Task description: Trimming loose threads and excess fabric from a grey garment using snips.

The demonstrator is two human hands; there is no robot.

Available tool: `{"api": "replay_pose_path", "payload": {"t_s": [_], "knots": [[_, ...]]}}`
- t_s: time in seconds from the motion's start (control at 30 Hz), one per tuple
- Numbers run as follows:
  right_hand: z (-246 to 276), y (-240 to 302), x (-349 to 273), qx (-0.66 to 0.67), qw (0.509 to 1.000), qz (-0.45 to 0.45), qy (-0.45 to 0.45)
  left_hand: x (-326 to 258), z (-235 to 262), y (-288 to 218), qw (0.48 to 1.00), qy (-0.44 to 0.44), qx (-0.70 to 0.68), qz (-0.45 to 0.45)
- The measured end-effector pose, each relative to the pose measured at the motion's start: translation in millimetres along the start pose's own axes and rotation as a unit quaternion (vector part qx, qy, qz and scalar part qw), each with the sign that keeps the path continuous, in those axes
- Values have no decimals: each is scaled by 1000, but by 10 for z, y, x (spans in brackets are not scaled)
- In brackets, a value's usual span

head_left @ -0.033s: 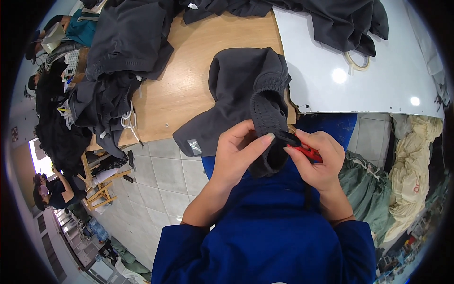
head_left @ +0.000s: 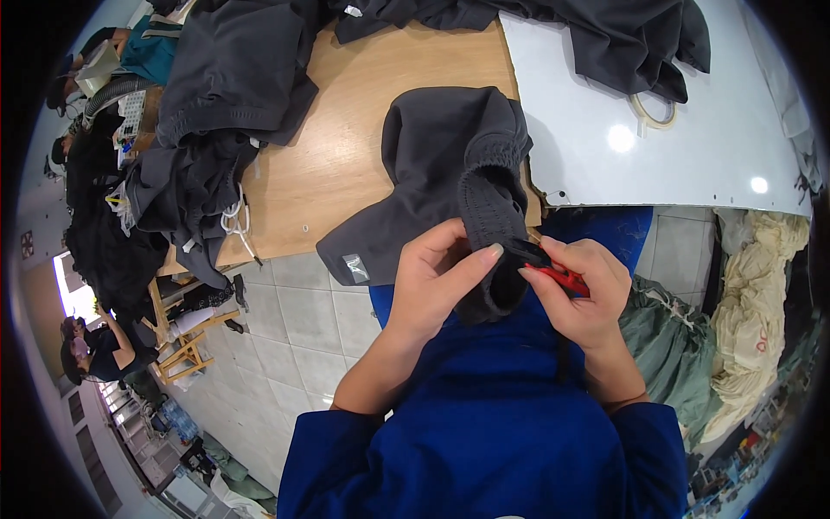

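Observation:
Dark grey trousers or shorts (head_left: 432, 147) with a gathered elastic waistband (head_left: 488, 208) lie over the near edge of the wooden table, their waist hanging toward me. My left hand (head_left: 437, 281) pinches the waistband edge between thumb and fingers. At the waistband's right side, my right hand (head_left: 584, 290) is closed around small red-handled snips (head_left: 568, 278). Their tips are hidden among the dark cloth, close to my left thumb. A small shiny clear patch (head_left: 354, 268) shows on the garment's lower left corner.
More dark grey garments (head_left: 229, 78) are piled at the left of the wooden table (head_left: 346, 104). A tape roll (head_left: 654, 112) lies on the white board (head_left: 596, 156) at right. Green and cream cloth sacks (head_left: 670, 355) stand on the floor at right. Another person (head_left: 104, 350) is at far left.

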State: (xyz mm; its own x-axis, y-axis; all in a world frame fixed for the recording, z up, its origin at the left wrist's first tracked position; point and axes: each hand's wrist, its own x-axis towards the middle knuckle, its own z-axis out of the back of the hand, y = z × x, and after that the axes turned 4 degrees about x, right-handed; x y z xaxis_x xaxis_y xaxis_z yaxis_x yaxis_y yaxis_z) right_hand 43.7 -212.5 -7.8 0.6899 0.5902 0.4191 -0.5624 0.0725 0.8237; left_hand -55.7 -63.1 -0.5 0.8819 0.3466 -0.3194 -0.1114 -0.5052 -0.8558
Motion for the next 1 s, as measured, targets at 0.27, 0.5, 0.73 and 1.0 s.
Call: {"api": "replay_pose_path", "payload": {"t_s": [0.27,0.5,0.73,1.0], "knots": [[-21,-11,-14,6,1000,26,5,-11,10,21,1000,1,12,-4],[-37,-19,-45,11,1000,16,-1,1,13,28,1000,11,25,-7],[-27,-14,-37,16,1000,9,-4,-7,1,42,1000,10,26,-3],[-45,-32,-10,-17,999,30,-27,5,2,39,1000,10,25,1]]}}
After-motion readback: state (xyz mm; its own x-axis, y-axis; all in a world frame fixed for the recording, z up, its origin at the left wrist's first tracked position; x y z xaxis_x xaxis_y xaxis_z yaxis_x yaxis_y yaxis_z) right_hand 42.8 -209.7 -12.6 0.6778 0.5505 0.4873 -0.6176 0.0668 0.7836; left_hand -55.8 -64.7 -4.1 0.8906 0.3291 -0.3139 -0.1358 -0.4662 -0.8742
